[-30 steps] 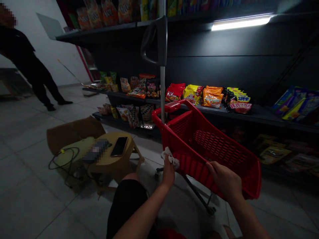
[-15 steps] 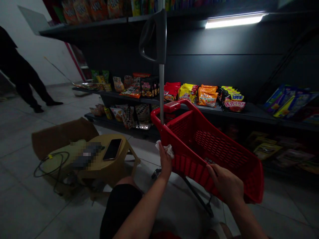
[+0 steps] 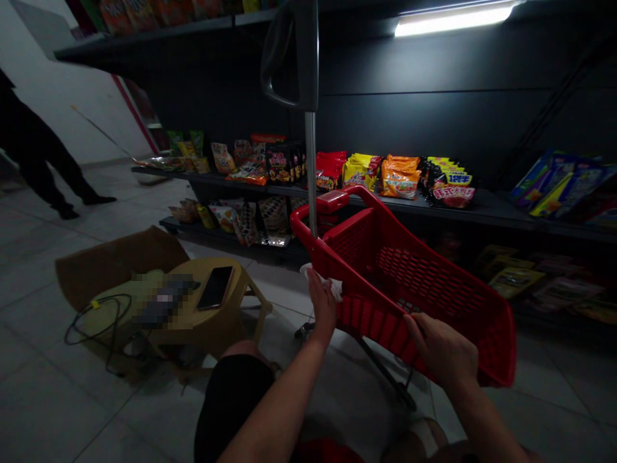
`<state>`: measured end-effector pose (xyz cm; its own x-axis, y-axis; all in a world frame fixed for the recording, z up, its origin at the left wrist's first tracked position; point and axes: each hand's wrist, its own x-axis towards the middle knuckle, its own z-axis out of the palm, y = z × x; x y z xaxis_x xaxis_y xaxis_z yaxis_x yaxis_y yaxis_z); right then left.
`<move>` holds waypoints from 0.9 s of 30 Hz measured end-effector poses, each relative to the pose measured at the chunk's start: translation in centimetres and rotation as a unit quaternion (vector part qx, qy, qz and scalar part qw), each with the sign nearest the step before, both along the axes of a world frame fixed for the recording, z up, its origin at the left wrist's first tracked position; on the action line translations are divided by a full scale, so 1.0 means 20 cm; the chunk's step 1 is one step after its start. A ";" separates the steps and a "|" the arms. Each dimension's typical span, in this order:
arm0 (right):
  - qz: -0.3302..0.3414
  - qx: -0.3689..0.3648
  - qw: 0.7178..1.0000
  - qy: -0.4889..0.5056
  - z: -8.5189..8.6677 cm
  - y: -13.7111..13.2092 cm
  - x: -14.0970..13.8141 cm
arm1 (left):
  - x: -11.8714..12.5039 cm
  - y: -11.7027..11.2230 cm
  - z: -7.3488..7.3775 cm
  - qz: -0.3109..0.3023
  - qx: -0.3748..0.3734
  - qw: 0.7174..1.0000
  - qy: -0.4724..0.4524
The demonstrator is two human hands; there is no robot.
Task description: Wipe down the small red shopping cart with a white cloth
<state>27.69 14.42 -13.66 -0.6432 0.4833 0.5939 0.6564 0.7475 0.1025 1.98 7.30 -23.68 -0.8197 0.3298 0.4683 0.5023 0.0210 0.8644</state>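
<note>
A small red shopping cart point(image 3: 380, 321) stands before me, its basket angled to the right. My left hand point(image 3: 322, 302) presses a crumpled white cloth or tissue point(image 3: 336, 289) against the outer side of the basket, near the handle end. Its fingers point upward, and part of the cloth is covered by them. Farther right, my right hand point(image 3: 446, 350) is wrapped over the basket's near top rim, thumb toward the inside. A metal pole point(image 3: 312, 173) with a dark grip point(image 3: 307, 58) rises at the cart's handle end.
Shelves point(image 3: 496, 209) with several snack packets point(image 3: 400, 177) run behind the cart. To the left are a tan stool point(image 3: 241, 276) bearing a phone point(image 3: 215, 287), a black cable point(image 3: 120, 315) and an open cardboard box point(image 3: 120, 251). A person in dark clothes point(image 3: 38, 141) stands far left.
My left hand and the cloth have shifted slightly right along the basket's side. My right hand stays on the rim. The view has tilted a little, moving the shelves upward in the picture.
</note>
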 end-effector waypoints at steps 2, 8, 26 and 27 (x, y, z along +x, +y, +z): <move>-0.004 -0.002 1.000 -0.002 0.00 0.00 0.00 | 0.04 -0.01 -0.04 -0.013 0.004 0.999 -0.044; -0.017 -0.006 1.000 -0.007 -0.02 0.02 0.04 | 0.03 -0.01 0.36 -0.030 0.084 0.995 0.046; -0.003 -0.037 0.999 0.006 0.00 0.01 0.07 | 0.33 -0.01 0.07 -0.155 -0.012 0.960 0.235; -0.003 -0.041 0.999 0.004 -0.01 0.01 0.07 | 0.28 -0.03 0.05 -0.160 -0.019 0.955 0.250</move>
